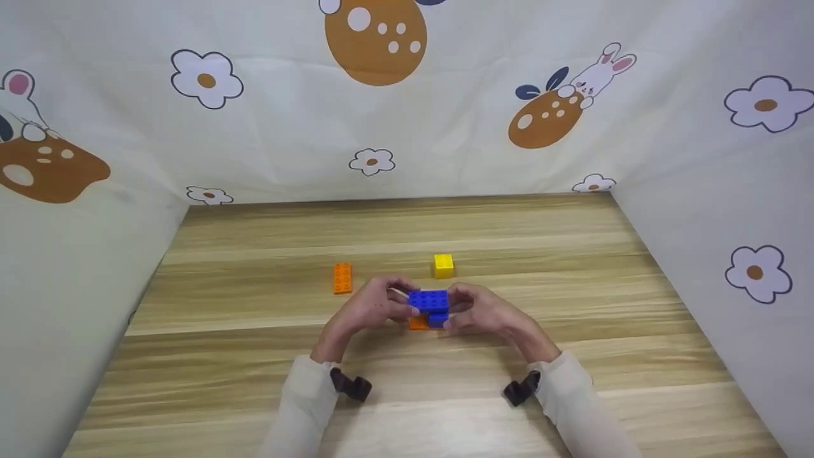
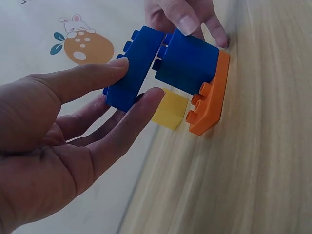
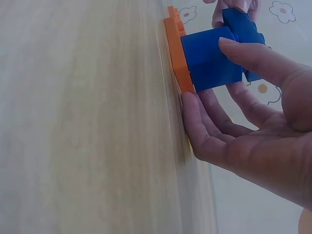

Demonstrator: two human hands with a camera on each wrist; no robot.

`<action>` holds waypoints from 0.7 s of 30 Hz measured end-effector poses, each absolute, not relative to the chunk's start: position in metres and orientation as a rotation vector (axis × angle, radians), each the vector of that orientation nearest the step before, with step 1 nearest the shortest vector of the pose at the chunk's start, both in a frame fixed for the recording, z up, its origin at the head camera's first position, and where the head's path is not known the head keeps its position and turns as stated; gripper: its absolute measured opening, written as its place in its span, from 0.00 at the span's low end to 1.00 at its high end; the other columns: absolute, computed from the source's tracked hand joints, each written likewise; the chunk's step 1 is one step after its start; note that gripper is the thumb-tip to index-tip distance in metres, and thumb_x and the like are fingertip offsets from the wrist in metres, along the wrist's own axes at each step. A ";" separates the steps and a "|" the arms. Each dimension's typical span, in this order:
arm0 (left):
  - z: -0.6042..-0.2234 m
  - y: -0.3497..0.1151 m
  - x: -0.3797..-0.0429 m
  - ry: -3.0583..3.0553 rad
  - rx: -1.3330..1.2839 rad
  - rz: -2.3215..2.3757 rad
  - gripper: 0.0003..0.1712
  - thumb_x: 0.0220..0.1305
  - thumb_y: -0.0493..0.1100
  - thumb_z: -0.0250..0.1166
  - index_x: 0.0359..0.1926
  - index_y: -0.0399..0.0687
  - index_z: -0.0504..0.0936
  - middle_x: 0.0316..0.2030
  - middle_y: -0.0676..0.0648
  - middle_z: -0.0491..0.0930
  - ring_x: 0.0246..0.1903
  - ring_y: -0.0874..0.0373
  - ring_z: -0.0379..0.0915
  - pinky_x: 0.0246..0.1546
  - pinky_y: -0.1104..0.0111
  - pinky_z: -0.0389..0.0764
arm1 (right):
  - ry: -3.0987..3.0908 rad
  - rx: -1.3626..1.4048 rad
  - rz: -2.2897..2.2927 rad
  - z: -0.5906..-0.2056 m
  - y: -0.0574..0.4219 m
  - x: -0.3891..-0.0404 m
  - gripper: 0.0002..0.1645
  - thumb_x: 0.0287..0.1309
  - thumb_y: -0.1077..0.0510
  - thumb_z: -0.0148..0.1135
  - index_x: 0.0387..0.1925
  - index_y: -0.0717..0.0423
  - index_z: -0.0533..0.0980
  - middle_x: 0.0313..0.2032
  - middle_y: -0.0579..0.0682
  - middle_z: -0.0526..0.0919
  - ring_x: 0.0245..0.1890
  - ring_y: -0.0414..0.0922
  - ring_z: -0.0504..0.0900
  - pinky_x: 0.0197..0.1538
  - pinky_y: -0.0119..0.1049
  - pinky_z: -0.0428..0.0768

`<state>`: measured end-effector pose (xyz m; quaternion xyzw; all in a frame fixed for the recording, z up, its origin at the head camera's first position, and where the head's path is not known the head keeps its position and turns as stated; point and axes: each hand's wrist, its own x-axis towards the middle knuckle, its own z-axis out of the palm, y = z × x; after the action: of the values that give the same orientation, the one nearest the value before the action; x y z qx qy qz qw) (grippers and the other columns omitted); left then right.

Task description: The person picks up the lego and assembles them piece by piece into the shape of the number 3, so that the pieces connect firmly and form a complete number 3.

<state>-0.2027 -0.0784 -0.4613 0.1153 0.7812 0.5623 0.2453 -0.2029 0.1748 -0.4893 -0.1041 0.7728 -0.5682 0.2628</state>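
My left hand [image 1: 379, 304] pinches a flat blue building brick [image 2: 136, 68] between thumb and fingers. That brick sits just above the studs of a taller blue block [image 2: 187, 61], tilted a little, with a narrow gap showing in the left wrist view. The taller block stands on one end of a flat orange brick [image 2: 210, 100], whose bare studs show at the other end. My right hand [image 1: 483, 310] grips the taller blue block [image 3: 212, 58], thumb on one face and fingers around the far side. The orange brick [image 3: 176, 53] lies low at the table.
A second flat orange brick [image 1: 342, 278] lies on the wooden table [image 1: 254, 394] beyond my left hand. A yellow block [image 1: 443, 266] stands behind the hands. Patterned cloth walls [image 1: 280, 140] enclose the table at the back and both sides.
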 end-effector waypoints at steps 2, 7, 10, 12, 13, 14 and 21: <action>-0.462 -0.079 -0.203 2.127 0.319 1.526 0.22 0.62 0.37 0.71 0.57 0.41 0.79 0.49 0.38 0.85 0.40 0.51 0.85 0.42 0.60 0.88 | 2.084 -0.282 -1.542 -0.490 0.175 -0.203 0.26 0.48 0.68 0.73 0.50 0.62 0.74 0.50 0.61 0.81 0.50 0.49 0.80 0.51 0.38 0.84; -0.462 -0.081 -0.202 2.100 0.337 1.523 0.23 0.62 0.36 0.70 0.58 0.40 0.78 0.51 0.37 0.83 0.42 0.50 0.85 0.42 0.60 0.88 | 2.090 -0.307 -1.541 -0.490 0.176 -0.204 0.27 0.48 0.68 0.72 0.52 0.63 0.75 0.52 0.63 0.81 0.52 0.50 0.81 0.53 0.39 0.84; -0.463 -0.081 -0.201 2.082 0.350 1.523 0.24 0.61 0.35 0.70 0.59 0.40 0.78 0.51 0.36 0.83 0.40 0.50 0.85 0.41 0.59 0.88 | 2.108 -0.338 -1.524 -0.490 0.176 -0.204 0.27 0.49 0.68 0.72 0.52 0.64 0.75 0.53 0.64 0.82 0.53 0.51 0.81 0.54 0.38 0.83; -0.464 -0.081 -0.201 2.066 0.349 1.532 0.25 0.61 0.36 0.71 0.59 0.40 0.78 0.50 0.36 0.83 0.38 0.50 0.85 0.41 0.58 0.88 | 2.113 -0.352 -1.518 -0.489 0.176 -0.204 0.27 0.48 0.68 0.72 0.52 0.64 0.75 0.53 0.64 0.82 0.54 0.51 0.81 0.54 0.37 0.82; -0.465 -0.081 -0.201 2.059 0.346 1.538 0.25 0.61 0.36 0.71 0.59 0.40 0.78 0.50 0.36 0.83 0.37 0.50 0.85 0.41 0.57 0.88 | 2.113 -0.358 -1.517 -0.489 0.176 -0.204 0.27 0.48 0.68 0.72 0.52 0.64 0.75 0.52 0.63 0.82 0.54 0.51 0.81 0.54 0.37 0.82; -0.466 -0.080 -0.201 2.054 0.341 1.544 0.26 0.60 0.37 0.72 0.59 0.40 0.78 0.49 0.36 0.83 0.37 0.50 0.85 0.41 0.56 0.88 | 2.110 -0.362 -1.519 -0.489 0.176 -0.204 0.27 0.48 0.68 0.72 0.52 0.65 0.75 0.52 0.63 0.82 0.54 0.51 0.81 0.53 0.36 0.82; -0.469 -0.079 -0.203 2.074 0.313 1.546 0.25 0.60 0.40 0.73 0.58 0.42 0.79 0.47 0.37 0.83 0.32 0.52 0.84 0.38 0.56 0.88 | 2.102 -0.353 -1.521 -0.488 0.177 -0.204 0.27 0.49 0.68 0.72 0.52 0.64 0.75 0.52 0.61 0.83 0.52 0.50 0.81 0.52 0.34 0.82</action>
<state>-0.2027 -0.0788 -0.4688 0.1158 0.7676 0.5722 0.2646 -0.2040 0.1766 -0.4879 -0.1301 0.7755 -0.5612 0.2585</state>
